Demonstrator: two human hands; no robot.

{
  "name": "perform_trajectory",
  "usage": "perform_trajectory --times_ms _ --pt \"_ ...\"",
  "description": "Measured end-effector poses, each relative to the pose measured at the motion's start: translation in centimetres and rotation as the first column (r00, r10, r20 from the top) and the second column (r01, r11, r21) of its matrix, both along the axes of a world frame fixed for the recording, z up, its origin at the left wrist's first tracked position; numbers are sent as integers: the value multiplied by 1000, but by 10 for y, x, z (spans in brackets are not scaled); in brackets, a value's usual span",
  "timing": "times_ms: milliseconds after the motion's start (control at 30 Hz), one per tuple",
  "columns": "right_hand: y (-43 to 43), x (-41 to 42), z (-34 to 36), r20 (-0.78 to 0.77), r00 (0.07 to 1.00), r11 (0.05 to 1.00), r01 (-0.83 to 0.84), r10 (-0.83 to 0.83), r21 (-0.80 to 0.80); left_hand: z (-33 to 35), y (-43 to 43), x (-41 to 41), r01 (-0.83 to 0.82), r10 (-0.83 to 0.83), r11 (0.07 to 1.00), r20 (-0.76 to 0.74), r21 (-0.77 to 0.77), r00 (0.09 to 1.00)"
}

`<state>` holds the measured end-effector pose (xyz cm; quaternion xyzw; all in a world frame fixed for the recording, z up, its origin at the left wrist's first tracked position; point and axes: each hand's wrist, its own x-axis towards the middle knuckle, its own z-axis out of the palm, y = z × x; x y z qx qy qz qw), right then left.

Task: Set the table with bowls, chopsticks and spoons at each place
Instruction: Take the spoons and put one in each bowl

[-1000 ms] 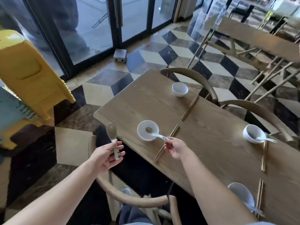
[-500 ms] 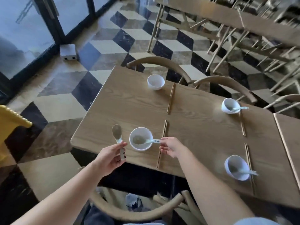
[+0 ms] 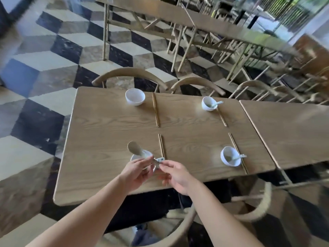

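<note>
A person's left hand (image 3: 138, 171) holds a pale ceramic soup spoon (image 3: 135, 150) by its handle, bowl end raised over the near-left bowl (image 3: 136, 157), at a wooden dining table (image 3: 106, 132) laid for four. The fingers are closed on the lower handle, while the right hand (image 3: 175, 172) pinches thumb and forefinger at the tip of the same handle, or at the patterned handle (image 3: 160, 159) of a second spoon lying just there; blur keeps the two from being told apart.

The spoon looks light, rigid and glazed, so likely slick and apt to chip if dropped on the bowl's rim. The handle, near its middle, seems the safest hold, with the scoop lowered into a bowl gently.

Three bowls appear served: the near-right bowl (image 3: 230, 155) and the far-right bowl (image 3: 209, 103) each show a spoon. The far-left bowl (image 3: 135, 96) looks empty and is probably where this spoon belongs. Chopsticks (image 3: 155, 109) lie beside each bowl.

The near-left bowl is mostly covered by both hands, and its contents cannot be made out. Surrounding chairs are smeared by camera motion.
</note>
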<state>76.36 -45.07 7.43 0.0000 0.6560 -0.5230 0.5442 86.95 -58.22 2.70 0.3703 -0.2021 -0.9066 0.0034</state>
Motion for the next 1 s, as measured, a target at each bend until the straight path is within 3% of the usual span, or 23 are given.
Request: perform_trajectory --times_ms 167,233,267,300,333,367,400,433,467,567,633,700,1000 --pt "-6 -34 4 -32 982 983 184 -185 -21 6 3 -36 110 -111 991 -6 -79 994" --pt "-15 -59 8 -7 974 973 225 -226 -50 7 -8 -52 158 -159 959 16 -234 987" --pt "-23 -75 11 -6 971 969 239 -239 -64 3 -18 -59 216 -204 891 75 -399 976" --pt "-32 -92 13 -18 970 968 241 -243 -73 -3 -30 -65 308 -241 737 192 -602 951" --pt "-42 -109 13 -42 971 971 230 -233 -72 -10 -45 -67 442 -255 458 363 -771 896" --pt "-54 -126 12 -70 974 975 213 -217 -61 -18 -61 -69 569 -221 141 535 -810 816" --pt "-68 -144 9 -92 977 981 191 -195 -44 -26 -76 -69 653 -148 -102 661 -750 736" --pt "-82 -161 5 -107 979 985 172 -174 -27 -33 -90 -69 699 -83 -235 730 -676 678" --pt "-97 -177 -1 -117 981 988 155 -156 -13 -42 -104 -69 737 -34 -299 779 -606 627" --pt "-146 -219 -18 -114 986 993 120 -118 3 -70 -141 -72 847 99 -328 877 -418 471" --pt "-176 -240 -29 -71 992 995 100 -101 -17 -94 -158 -72 912 148 -249 918 -325 368" --pt "-203 -258 -42 -32 997 997 74 -75 -24 -122 -166 -69 937 196 -189 924 -293 328" --pt "-277 -301 -105 116 993 1000 15 -12 -23 -171 -155 -65 886 390 -192 796 -421 463"
